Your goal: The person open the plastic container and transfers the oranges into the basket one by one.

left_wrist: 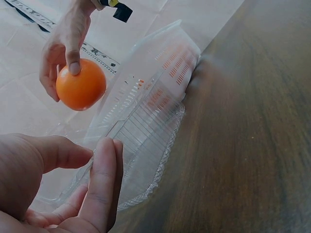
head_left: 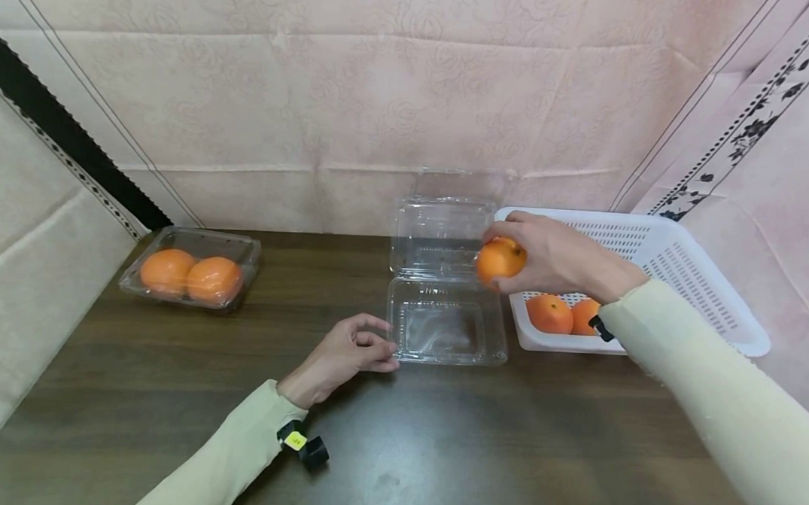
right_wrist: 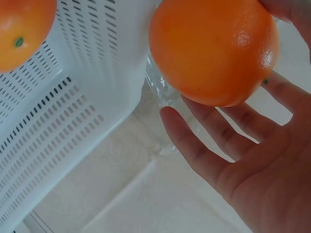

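My right hand (head_left: 547, 255) grips an orange (head_left: 501, 261) in the air, between the hinged clear plastic container and the white basket. In the right wrist view the thumb and fingers lie around the orange (right_wrist: 214, 48). The clear plastic container (head_left: 447, 352) lies on the table with its lid (head_left: 442, 235) tipped back. With thumb and fingertips my left hand (head_left: 342, 355) pinches the container's near left rim; the left wrist view shows the thumb meeting the fingers (left_wrist: 102, 179) at that edge. Inside the container's base no fruit shows.
The white perforated basket (head_left: 701, 295) at the right holds more oranges (head_left: 549, 313), partly covered by my right arm. Far left stands a lidded clear container (head_left: 249, 264) with two oranges (head_left: 213, 279) inside. A pale cloth (head_left: 356, 107) hangs behind the brown table (head_left: 237, 358).
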Action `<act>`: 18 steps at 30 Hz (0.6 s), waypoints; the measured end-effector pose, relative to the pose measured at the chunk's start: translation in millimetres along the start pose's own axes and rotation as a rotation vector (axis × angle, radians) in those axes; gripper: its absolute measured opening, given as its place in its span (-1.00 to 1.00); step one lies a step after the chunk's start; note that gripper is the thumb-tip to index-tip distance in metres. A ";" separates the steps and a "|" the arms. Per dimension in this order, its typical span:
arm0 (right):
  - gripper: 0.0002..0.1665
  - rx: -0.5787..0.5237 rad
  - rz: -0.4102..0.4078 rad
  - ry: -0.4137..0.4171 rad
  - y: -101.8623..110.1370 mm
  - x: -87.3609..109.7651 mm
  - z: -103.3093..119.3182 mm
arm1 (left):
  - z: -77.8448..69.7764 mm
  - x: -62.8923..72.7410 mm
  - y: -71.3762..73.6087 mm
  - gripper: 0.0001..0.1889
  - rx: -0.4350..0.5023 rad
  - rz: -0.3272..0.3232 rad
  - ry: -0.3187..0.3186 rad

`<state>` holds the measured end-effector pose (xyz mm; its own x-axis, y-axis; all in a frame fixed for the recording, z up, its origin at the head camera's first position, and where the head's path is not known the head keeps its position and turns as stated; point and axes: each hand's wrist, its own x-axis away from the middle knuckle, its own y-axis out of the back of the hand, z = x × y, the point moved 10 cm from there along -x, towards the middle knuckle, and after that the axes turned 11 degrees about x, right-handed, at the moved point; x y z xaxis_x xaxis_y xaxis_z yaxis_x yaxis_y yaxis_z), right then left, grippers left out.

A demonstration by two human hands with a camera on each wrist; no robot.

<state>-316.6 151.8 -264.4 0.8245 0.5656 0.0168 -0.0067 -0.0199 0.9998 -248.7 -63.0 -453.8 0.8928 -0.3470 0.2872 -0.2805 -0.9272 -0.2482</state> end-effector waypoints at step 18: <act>-0.42 0.020 0.024 -0.085 1.1 -2.2 -36.0 | -1.4 0.9 -0.1 -0.55 0.002 0.003 -0.004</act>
<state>-338.7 180.2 -262.8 0.8692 0.4929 0.0392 -0.0168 -0.0497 0.9986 -248.4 -63.4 -452.2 0.8931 -0.3495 0.2831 -0.2826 -0.9258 -0.2513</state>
